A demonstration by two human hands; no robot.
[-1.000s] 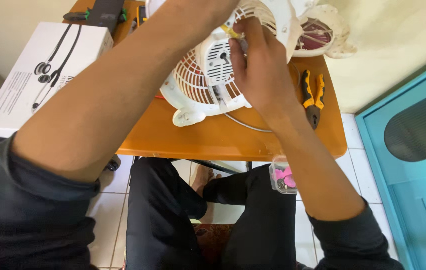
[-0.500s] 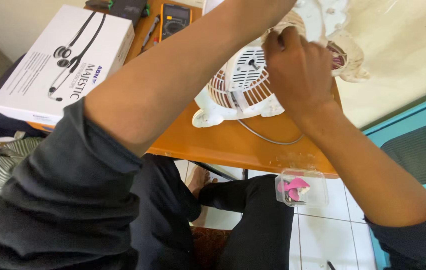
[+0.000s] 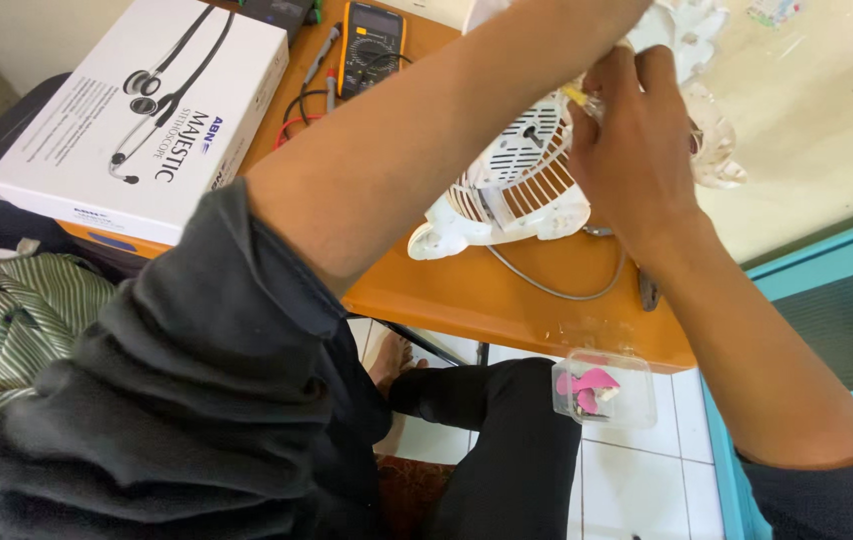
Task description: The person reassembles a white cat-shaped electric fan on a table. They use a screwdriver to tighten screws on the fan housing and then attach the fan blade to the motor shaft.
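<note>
Head view:
- Right hand (image 3: pixel 637 150): fingers curled and pinched on a small yellow-tipped part (image 3: pixel 577 97) at the back of the white fan grille (image 3: pixel 517 185).
- Left hand: out of frame past the top edge; grip cannot be told.
- Fan grille: on the orange table (image 3: pixel 467 285), tilted, grey cord (image 3: pixel 547 285) beneath.
- Multimeter (image 3: pixel 372 45), white box (image 3: pixel 147 110): table's far left.
- Clear container (image 3: pixel 602 388): on the person's knee, pink pieces inside.
</note>
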